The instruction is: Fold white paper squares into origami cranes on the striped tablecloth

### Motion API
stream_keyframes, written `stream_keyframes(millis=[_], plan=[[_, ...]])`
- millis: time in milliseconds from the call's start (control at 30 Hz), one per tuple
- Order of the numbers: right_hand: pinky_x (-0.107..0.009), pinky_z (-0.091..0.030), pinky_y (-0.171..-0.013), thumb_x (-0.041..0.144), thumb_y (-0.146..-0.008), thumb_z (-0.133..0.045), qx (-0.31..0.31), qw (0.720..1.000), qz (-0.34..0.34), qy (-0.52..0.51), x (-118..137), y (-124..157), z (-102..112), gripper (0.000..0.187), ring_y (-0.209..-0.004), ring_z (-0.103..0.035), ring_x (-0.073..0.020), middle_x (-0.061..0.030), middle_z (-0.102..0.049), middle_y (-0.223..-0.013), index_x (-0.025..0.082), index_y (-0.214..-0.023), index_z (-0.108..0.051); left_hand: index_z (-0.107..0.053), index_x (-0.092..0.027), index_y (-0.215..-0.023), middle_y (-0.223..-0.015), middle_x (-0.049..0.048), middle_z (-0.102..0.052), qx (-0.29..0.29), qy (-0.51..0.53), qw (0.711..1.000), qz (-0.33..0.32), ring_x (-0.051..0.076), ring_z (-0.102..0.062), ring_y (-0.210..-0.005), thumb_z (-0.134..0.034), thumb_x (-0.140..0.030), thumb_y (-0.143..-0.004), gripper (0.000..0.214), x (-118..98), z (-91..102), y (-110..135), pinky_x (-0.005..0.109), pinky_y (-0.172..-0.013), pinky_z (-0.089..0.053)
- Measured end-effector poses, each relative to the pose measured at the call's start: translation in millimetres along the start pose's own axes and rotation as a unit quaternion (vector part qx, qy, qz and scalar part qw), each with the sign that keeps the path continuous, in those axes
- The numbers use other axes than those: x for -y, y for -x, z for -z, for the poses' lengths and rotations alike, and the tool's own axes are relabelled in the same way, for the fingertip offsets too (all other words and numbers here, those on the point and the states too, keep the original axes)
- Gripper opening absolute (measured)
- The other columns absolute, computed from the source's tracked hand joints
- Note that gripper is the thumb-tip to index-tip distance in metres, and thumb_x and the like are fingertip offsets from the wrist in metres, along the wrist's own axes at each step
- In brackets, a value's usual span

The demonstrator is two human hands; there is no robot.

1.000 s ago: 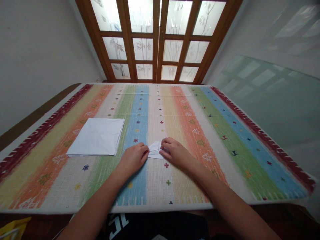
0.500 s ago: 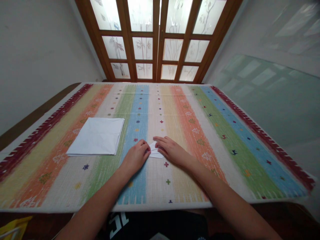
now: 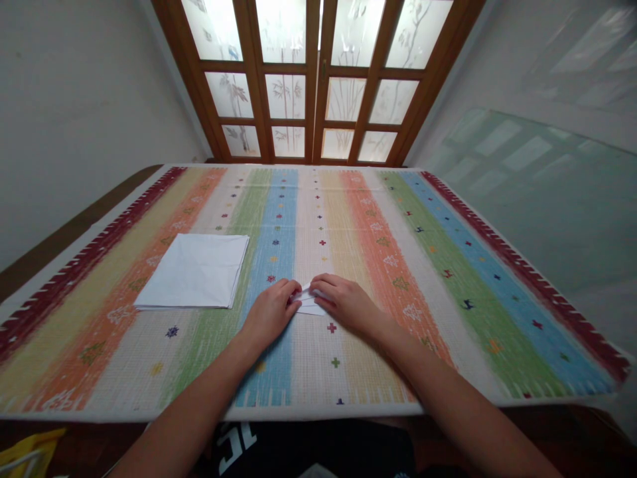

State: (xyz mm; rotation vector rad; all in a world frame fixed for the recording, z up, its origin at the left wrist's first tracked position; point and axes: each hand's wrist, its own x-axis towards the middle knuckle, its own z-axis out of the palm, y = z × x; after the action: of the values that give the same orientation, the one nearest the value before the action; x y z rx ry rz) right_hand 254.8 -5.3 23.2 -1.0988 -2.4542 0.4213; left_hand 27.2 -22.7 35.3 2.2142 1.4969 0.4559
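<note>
A small folded piece of white paper (image 3: 309,308) lies on the striped tablecloth between my two hands, its outer parts covered by my fingers. My left hand (image 3: 273,305) pinches its left edge between thumb and fingers. From the other side, my right hand (image 3: 343,299) has its thumb and bent fingers closed on the right part, where a flap stands slightly raised. To the left of my left hand rests a stack of square white paper sheets (image 3: 194,271), apart from both hands.
A tablecloth (image 3: 398,358) with coloured stripes covers the table. Beyond the far edge stands a wooden door with glass panes (image 3: 284,96). A pale green glass panel (image 3: 537,206) is at the right wall. Something yellow (image 3: 32,451) shows at the bottom left.
My right fingers have drawn in and curled over the paper, and its upper flap has lifted a little. The left hand and the stack have stayed nearly in place.
</note>
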Motion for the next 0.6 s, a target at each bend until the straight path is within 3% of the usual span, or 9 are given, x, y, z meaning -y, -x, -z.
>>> stream_keyframes(millis=[200,367,600], plan=[[-0.034,-0.056,-0.090,0.018,-0.104,-0.065,-0.012,1.000,-0.009,0.007,0.2,0.5,-0.3,0.015,-0.101,-0.070,-0.0214,-0.0090,-0.077,-0.108,0.020,-0.109,-0.079,-0.076,-0.018,-0.097,-0.099,0.0082,-0.075,0.011,-0.005,1.000,0.000,0.023,-0.070,-0.094,-0.067,-0.017,-0.099,0.009,-1.8,2.4,-0.3,0.035,-0.089,-0.053],[-0.038,-0.056,-0.093,0.021,-0.105,-0.066,-0.013,1.000,0.029,0.000,-1.3,-1.6,-0.3,0.020,-0.101,-0.068,-0.0235,-0.0093,-0.079,-0.103,0.021,-0.095,-0.083,-0.080,-0.017,-0.097,-0.100,0.0103,-0.077,0.029,-0.016,0.999,-0.005,0.023,-0.071,-0.094,-0.062,-0.019,-0.101,0.018,-3.4,4.6,-0.8,0.035,-0.091,-0.053],[-0.036,-0.057,-0.093,0.023,-0.106,-0.065,0.005,0.999,0.012,0.044,0.6,-0.9,-0.4,0.020,-0.098,-0.072,-0.0221,-0.0089,-0.081,-0.105,0.020,-0.099,-0.083,-0.083,-0.018,-0.103,-0.105,0.0113,-0.078,0.052,-0.043,0.998,0.020,0.025,-0.073,-0.097,-0.060,-0.020,-0.102,0.023,-5.4,8.2,-0.2,0.035,-0.090,-0.054]])
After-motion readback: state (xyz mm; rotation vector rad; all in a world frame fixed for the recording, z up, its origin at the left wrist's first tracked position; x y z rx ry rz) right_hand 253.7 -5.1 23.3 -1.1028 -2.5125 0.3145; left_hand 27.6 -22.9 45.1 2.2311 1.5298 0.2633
